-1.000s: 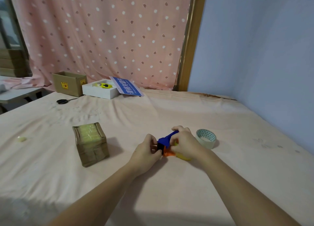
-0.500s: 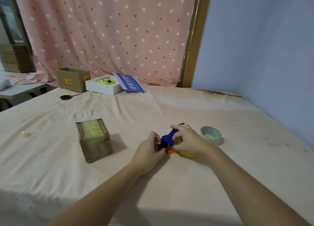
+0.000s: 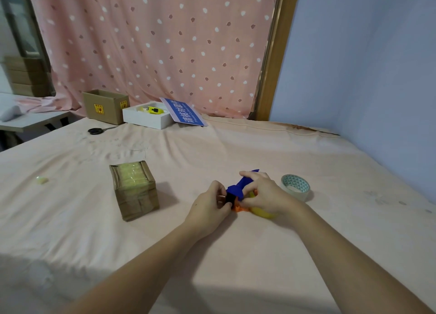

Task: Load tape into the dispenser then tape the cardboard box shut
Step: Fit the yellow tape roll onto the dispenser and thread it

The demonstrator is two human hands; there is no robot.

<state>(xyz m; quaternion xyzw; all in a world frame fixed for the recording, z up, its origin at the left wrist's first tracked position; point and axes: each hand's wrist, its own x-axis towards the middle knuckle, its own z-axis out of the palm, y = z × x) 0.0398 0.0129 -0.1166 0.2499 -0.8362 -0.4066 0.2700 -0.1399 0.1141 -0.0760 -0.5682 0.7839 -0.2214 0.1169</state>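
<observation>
A blue, black and orange tape dispenser (image 3: 238, 189) rests on the pink cloth at the centre, with a yellowish tape roll (image 3: 263, 213) in it, mostly hidden. My left hand (image 3: 208, 206) pinches its black front end. My right hand (image 3: 265, 195) covers its body and the roll. A second roll of clear tape (image 3: 296, 187) with a teal patterned core lies just right of my right hand. A small cardboard box (image 3: 134, 189), wrapped in yellowish tape, stands to the left of my hands, apart from them.
An open cardboard box (image 3: 106, 106), a white tray (image 3: 147, 119) with a yellow object, a blue sign (image 3: 186, 111) and scissors (image 3: 96, 130) sit at the far edge by the dotted curtain. A small yellowish scrap (image 3: 42, 179) lies far left. A blue wall borders the right.
Both hands stay on the dispenser with only small finger shifts. The camera has tilted slightly, so the scene sits a little differently in the frame.
</observation>
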